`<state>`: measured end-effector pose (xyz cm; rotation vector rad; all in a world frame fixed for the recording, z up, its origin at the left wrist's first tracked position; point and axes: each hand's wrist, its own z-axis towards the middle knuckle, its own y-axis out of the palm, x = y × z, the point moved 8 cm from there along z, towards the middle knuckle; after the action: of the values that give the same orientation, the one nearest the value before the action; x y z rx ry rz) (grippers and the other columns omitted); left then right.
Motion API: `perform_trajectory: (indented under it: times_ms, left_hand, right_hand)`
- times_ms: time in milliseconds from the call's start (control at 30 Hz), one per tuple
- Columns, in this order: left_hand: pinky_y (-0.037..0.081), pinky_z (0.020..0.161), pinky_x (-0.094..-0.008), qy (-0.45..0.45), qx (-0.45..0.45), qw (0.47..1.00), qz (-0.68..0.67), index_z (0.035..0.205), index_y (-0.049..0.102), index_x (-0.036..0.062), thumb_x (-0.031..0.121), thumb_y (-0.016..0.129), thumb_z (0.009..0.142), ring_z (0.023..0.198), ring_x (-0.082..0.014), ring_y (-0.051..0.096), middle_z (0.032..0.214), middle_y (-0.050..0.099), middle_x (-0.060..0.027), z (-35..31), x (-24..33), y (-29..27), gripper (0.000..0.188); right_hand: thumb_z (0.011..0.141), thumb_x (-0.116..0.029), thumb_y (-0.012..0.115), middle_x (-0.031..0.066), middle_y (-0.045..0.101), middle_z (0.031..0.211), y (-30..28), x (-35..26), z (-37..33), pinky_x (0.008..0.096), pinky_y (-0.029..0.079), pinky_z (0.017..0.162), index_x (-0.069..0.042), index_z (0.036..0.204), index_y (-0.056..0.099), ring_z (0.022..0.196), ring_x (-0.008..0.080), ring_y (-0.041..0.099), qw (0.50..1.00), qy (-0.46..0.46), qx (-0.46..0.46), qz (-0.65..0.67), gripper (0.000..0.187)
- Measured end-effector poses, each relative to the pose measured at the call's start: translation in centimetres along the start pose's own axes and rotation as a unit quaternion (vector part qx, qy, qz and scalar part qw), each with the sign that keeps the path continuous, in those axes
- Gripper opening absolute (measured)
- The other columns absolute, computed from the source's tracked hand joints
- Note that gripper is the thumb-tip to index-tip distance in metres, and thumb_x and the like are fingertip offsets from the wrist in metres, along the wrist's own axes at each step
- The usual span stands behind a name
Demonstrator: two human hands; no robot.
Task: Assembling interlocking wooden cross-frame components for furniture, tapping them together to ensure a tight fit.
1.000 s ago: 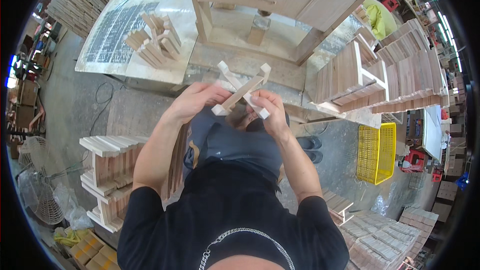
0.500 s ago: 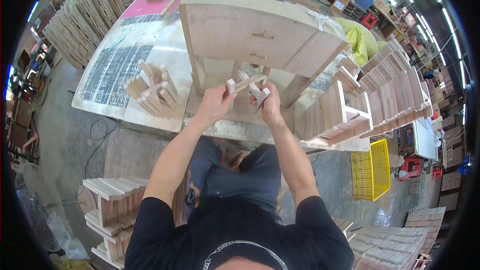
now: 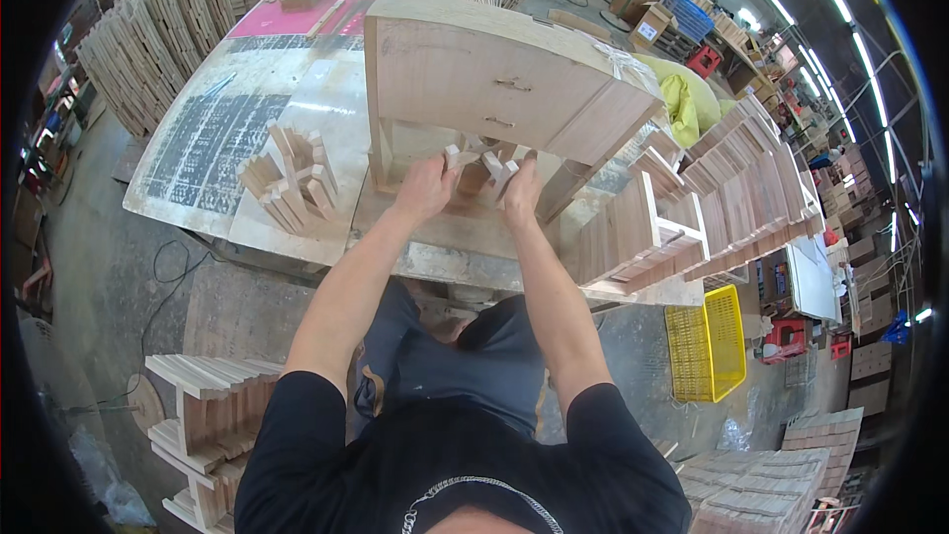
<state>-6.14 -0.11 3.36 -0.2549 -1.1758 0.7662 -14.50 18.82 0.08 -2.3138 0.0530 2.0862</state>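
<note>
Left hand [image 3: 425, 186] and right hand [image 3: 521, 190], fingers gripping a crossed wooden frame [image 3: 493, 167]; yellow perforated crate [image 3: 690, 354], open-topped, on the floor [image 3: 633, 371].

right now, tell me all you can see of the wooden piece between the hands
The wooden piece is pale and looks unpainted, with narrow bars and blocky, squarish ends. It is held at a slant between the left hand and right hand, before the open lower part of a wooden cabinet. The fingers hide parts of it, and its far ends are unclear.
</note>
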Motion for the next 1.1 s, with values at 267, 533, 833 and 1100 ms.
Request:
perform_trajectory:
  times_ms: [267, 533, 833, 1100]
  left_hand:
    - [0.048, 0.075, -0.0567, 0.011, 0.017, 0.999, 0.032, 0.101, 0.061, -0.0046, 0.02, 0.063, 0.096, 0.087, -0.0517, 0.062, 0.088, 0.066, -0.0302, 0.1, -0.5, -0.4, 0.025]
    - [0.049, 0.074, -0.0543, 0.014, -0.008, 0.999, 0.046, 0.1, 0.063, -0.0061, 0.022, 0.064, 0.096, 0.086, -0.0505, 0.063, 0.086, 0.066, -0.0289, 0.0, -0.5, -0.4, 0.029]
    - [0.051, 0.074, -0.0505, -0.009, -0.026, 0.999, 0.036, 0.102, 0.064, -0.0066, 0.024, 0.064, 0.096, 0.086, -0.0487, 0.064, 0.087, 0.067, -0.0289, 0.2, -1.1, -0.3, 0.031]
    - [0.055, 0.073, -0.0387, -0.071, -0.003, 0.994, -0.08, 0.104, 0.066, -0.0047, 0.016, 0.072, 0.092, 0.08, -0.0262, 0.073, 0.09, 0.073, -0.0186, 0.4, -1.4, -1.0, 0.025]
  right_hand:
    - [0.107, -0.033, 0.046, 0.0133, 0.059, 0.073, -10.0, 0.9, -11.5, 0.0395, 0.047, 0.071, 0.002, 0.087, 0.063, 0.073, 0.0221, 0.059, 0.962, -0.202, -0.03, -0.18, 0.044]
    - [0.108, -0.032, 0.046, 0.0108, 0.068, 0.076, -19.5, 6.0, -18.3, 0.0328, 0.051, 0.071, 0.003, 0.096, 0.069, 0.074, 0.0188, 0.066, 0.97, -0.103, -0.037, -0.219, 0.043]
    - [0.106, -0.027, 0.053, 0.0082, 0.068, 0.077, -18.9, 7.2, -19.2, 0.0301, 0.05, 0.07, 0.002, 0.096, 0.071, 0.073, 0.0144, 0.064, 0.967, -0.101, -0.08, -0.219, 0.035]
    - [0.103, -0.022, 0.061, 0.0035, 0.067, 0.071, -18.9, 5.4, -21.4, 0.026, 0.047, 0.062, 0.001, 0.092, 0.071, 0.066, 0.0089, 0.061, 0.966, -0.083, -0.104, -0.221, 0.027]
